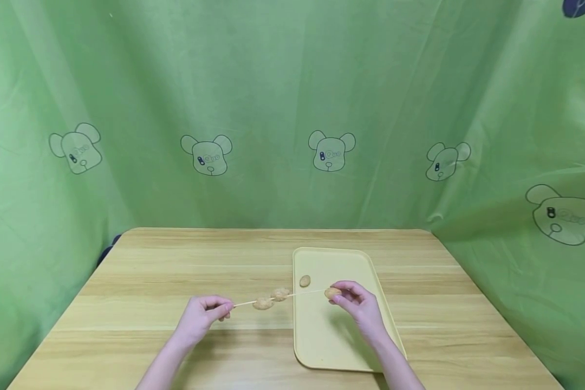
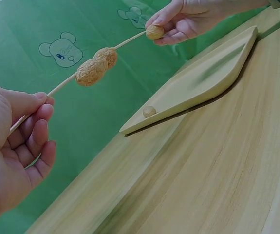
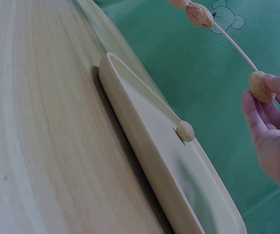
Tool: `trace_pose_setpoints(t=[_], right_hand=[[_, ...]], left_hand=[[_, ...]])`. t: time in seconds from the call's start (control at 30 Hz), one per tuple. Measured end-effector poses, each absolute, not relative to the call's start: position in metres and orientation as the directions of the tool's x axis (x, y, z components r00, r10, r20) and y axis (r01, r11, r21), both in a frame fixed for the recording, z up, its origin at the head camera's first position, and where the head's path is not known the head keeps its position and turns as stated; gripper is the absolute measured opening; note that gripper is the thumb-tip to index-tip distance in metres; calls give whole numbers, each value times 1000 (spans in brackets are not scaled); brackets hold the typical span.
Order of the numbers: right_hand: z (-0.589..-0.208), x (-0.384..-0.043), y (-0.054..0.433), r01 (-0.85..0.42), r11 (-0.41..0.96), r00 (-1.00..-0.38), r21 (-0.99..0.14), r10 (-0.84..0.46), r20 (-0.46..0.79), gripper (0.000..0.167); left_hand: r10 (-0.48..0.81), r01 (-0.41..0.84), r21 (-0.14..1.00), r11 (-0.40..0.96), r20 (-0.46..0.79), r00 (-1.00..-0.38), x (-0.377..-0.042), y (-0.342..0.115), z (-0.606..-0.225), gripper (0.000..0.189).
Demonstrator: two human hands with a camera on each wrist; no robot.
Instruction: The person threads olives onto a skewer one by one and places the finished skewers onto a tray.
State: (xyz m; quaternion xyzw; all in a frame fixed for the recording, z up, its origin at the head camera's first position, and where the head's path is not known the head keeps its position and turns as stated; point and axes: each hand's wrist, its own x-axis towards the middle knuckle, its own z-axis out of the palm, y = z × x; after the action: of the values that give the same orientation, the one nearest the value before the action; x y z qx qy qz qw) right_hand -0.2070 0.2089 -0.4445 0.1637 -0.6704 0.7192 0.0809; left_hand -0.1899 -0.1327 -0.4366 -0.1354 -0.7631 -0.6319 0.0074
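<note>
My left hand (image 1: pixel 202 317) pinches one end of a thin wooden skewer (image 2: pixel 62 85) between thumb and fingers. Two brown, wrinkled balls, like fried tofu puffs, are threaded along its middle: a nearer ball (image 2: pixel 91 71) and a farther ball (image 2: pixel 106 57), side by side. At the skewer's other end my right hand (image 1: pixel 361 309) pinches a third ball (image 3: pixel 261 87) with thumb and fingertips, the skewer's tip meeting it. All this is held above the table and tray. Another such ball (image 1: pixel 304 280) lies in the tray near its left edge.
A pale yellow tray (image 1: pixel 317 346) lies on the right half of the wooden table (image 1: pixel 214 244), under my right hand. A green curtain (image 1: pixel 268 81) printed with bear heads hangs behind and on both sides of the table.
</note>
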Motion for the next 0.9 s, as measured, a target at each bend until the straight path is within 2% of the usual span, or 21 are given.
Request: trace_pose_setpoints(t=[0.53,0.73,0.9], right_hand=[[-445,-205,209,-312,-89,-943,-946,-94,320,36],[-443,-203,207,-301,-46,-949,-952,-80,304,34],[-440,-203,205,-338,-15,-937,-941,-87,338,30]], left_hand=[[200,203,964,175,167,-966,-188,-132,-435,17],[194,193,964,182,158,-968,-188,-130,-435,17],[175,187,964,187,155,-972,-187,-129,-436,16]])
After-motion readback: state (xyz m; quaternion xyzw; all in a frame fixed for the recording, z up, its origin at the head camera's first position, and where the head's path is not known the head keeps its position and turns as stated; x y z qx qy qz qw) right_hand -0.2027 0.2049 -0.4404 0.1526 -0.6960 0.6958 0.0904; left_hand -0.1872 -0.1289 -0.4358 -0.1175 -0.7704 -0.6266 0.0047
